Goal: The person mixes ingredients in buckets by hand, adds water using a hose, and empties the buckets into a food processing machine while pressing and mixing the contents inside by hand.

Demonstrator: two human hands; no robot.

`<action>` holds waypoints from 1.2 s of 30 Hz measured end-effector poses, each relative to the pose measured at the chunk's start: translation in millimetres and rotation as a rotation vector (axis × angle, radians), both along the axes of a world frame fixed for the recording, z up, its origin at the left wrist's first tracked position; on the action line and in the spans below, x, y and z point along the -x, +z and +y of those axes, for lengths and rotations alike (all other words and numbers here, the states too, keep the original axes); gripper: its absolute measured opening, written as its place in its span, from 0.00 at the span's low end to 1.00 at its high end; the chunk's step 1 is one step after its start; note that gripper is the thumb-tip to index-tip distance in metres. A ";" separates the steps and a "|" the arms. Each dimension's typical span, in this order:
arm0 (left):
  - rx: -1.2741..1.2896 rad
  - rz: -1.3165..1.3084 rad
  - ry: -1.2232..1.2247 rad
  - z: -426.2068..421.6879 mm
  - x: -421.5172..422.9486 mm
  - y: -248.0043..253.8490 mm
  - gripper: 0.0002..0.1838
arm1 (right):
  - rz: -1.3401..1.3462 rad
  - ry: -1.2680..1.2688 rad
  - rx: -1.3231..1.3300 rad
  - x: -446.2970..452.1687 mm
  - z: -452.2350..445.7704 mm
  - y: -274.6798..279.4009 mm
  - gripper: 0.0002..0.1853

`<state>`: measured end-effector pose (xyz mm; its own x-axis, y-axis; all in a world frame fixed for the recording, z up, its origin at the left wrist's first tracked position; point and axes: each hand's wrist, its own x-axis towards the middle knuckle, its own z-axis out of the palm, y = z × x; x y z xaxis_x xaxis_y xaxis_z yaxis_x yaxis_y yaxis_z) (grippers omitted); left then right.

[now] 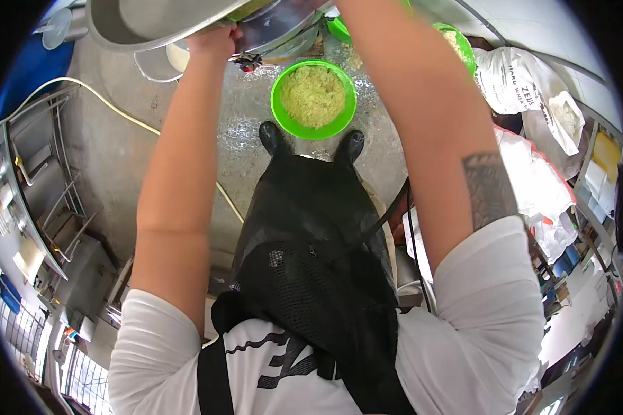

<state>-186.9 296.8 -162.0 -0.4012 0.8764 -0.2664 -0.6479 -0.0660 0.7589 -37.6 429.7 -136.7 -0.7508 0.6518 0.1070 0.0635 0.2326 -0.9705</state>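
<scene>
My left hand [216, 39] is at the top of the view, its fingers curled beside the underside of a large tilted round metal pan or lid [159, 19]. The rim covers part of the fingers, so what they grip is hidden. Right of that hand is a shiny metal drum-like vessel [277, 31]. My right arm [422, 111] reaches up past the top edge, and its hand is out of sight. A bright green tub [278, 114] of crumbly pale-yellow dough or meal [313, 95] stands on the floor by my black boots.
More green tubs [469, 59] stand at the upper right, beside white flour sacks [509, 79]. A clear bucket [149, 66] is at upper left. A yellowish hose [104, 109] crosses the wet concrete floor [249, 135]. Metal racking [59, 180] lines the left side.
</scene>
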 end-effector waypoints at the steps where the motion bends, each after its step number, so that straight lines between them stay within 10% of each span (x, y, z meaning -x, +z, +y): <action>1: 0.177 0.167 0.096 5.4 -15.4 -5.9 0.09 | 0.003 -0.004 0.002 -0.6 1.3 -1.5 0.31; 9: 0.177 0.175 -0.071 -10.6 52.6 -5.9 0.14 | -0.034 -0.040 0.032 -0.5 -16.8 -2.6 0.31; 12: -0.157 1.528 0.033 1.1 78.4 -65.1 0.15 | 0.083 -0.124 0.019 -3.1 -5.6 -6.3 0.32; 13: 0.022 0.735 0.012 -6.8 66.6 -72.8 0.15 | 0.070 -0.105 0.003 -7.3 5.1 -3.5 0.31; 15: 0.177 -0.053 -0.011 -0.5 1.9 -24.4 0.16 | 0.078 -0.084 -0.026 -6.8 13.2 -8.6 0.31; 18: 0.462 0.269 0.383 9.5 -55.0 24.4 0.09 | 0.093 -0.088 -0.070 -1.9 9.9 -16.6 0.30; 22: 0.500 0.325 0.020 -6.5 9.3 8.6 0.09 | 0.128 -0.172 -0.188 7.0 -14.8 -20.4 0.29; 26: -0.058 -0.062 -0.430 -4.0 77.2 -43.2 0.21 | 0.415 -0.224 -0.216 14.5 -23.1 -24.5 0.28; 29: 0.406 0.163 0.306 10.4 -14.1 -17.0 0.12 | 0.211 -0.202 -0.131 2.1 -4.3 -23.5 0.27; 34: 0.474 0.269 0.265 4.7 -50.8 37.0 0.08 | 0.142 0.042 -0.290 -3.7 31.1 -23.8 0.27; 36: 0.463 0.318 0.116 -16.3 -56.1 39.6 0.10 | -0.282 -0.118 -0.077 -29.3 11.9 7.9 0.31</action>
